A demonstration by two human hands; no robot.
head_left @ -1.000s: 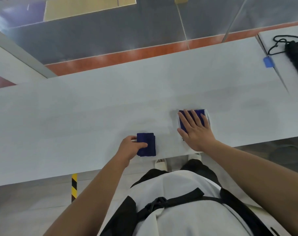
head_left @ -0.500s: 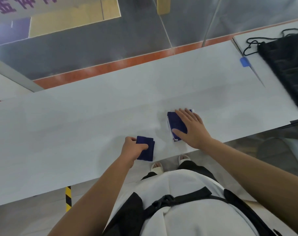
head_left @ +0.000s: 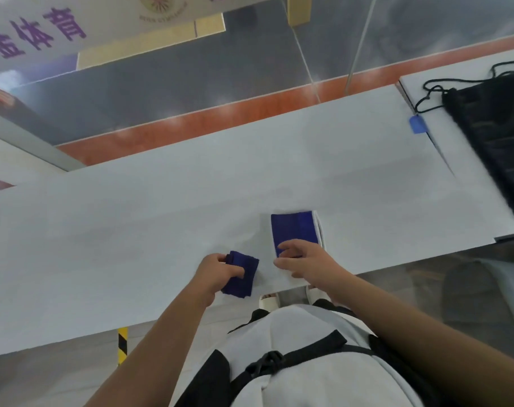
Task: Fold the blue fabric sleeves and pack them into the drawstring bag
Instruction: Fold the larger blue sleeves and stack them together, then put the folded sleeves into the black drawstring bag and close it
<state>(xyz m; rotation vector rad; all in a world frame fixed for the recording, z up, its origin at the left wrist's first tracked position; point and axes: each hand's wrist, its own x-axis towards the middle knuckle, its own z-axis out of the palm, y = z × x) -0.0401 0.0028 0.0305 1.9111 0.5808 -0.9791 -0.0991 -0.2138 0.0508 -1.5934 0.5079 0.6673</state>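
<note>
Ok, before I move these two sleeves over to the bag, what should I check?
1. Left sleeve folded small: ok.
2. Left hand grips it: ok.
3. Right sleeve folded: ok, flat on the table, white edge showing.
4. Right hand has a grip on it: cannot tell; its fingers are at the near end.
5. Bag mouth open: cannot tell; it lies far right, partly out of frame.
</note>
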